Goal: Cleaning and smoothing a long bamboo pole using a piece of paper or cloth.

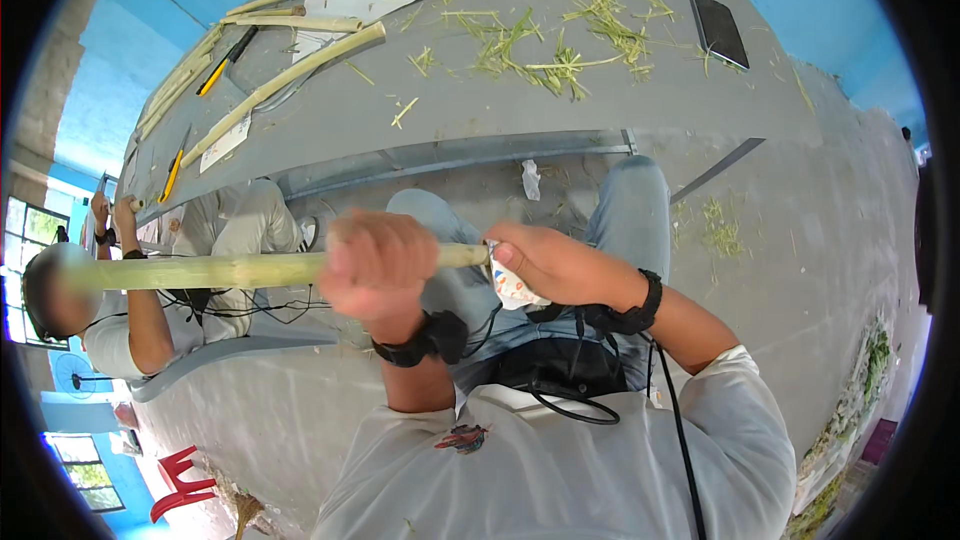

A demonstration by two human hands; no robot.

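A long pale green bamboo pole [245, 271] lies level across my lap, its left part reaching out in front of a co-worker. My left hand [382, 262], somewhat smeared by motion, is wrapped round the pole near its right end. My right hand [560, 262] pinches a white printed piece of paper or wrapper [513, 287] at the pole's right tip. Its fingers and thumb close over the tip there, so I cannot tell how far the paper wraps round the pole.
The grey table [330, 135] ahead bears bamboo poles [290, 78], green shavings [560, 65], a black phone [719, 30] and yellow-and-black cutters [212, 77]. A co-worker [150, 315] sits at the left. A red plastic chair [180, 480] stands behind on the left.
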